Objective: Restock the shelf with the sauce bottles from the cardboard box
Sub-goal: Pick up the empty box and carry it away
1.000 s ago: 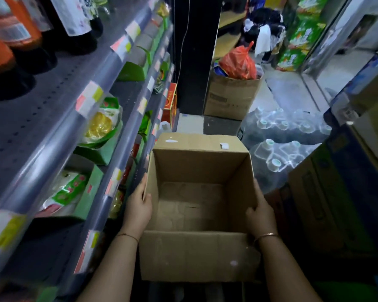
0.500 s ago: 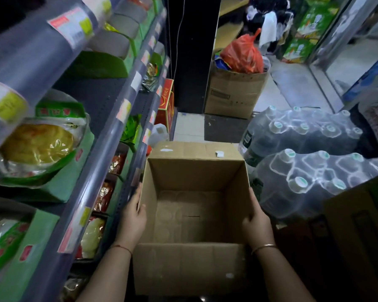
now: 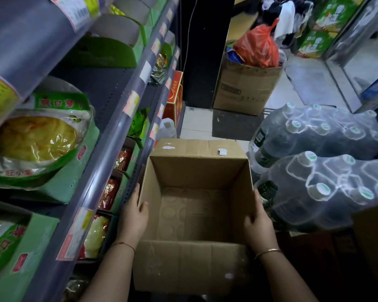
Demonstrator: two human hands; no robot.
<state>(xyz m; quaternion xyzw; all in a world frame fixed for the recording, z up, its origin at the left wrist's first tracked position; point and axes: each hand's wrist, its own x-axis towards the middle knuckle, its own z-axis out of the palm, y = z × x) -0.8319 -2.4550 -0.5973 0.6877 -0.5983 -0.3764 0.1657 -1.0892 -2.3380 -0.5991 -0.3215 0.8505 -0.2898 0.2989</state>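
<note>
Cardboard box [image 3: 194,214] lower centre of frame, open, no sauce bottles inside; only ring marks on floor. My left hand [image 3: 132,216] clamped on left wall, thumb over rim; my right hand [image 3: 259,224] clamped on right wall. Box sits between hands, equally near both. Shelf [image 3: 109,162] fills left of frame, just beside box. Unloading looks finished.

A narrow aisle was floored with pale tiles [image 3: 196,125], partly covered by a dark mat [image 3: 234,125]. A black pillar [image 3: 203,51] was set at the aisle's end. Shrink-wrapped packs of water bottles [image 3: 327,162] were stacked to the right. Further back, a carton [image 3: 242,88] was topped with a red plastic bag [image 3: 258,49], and daylight was admitted through a glass door [image 3: 358,62].
</note>
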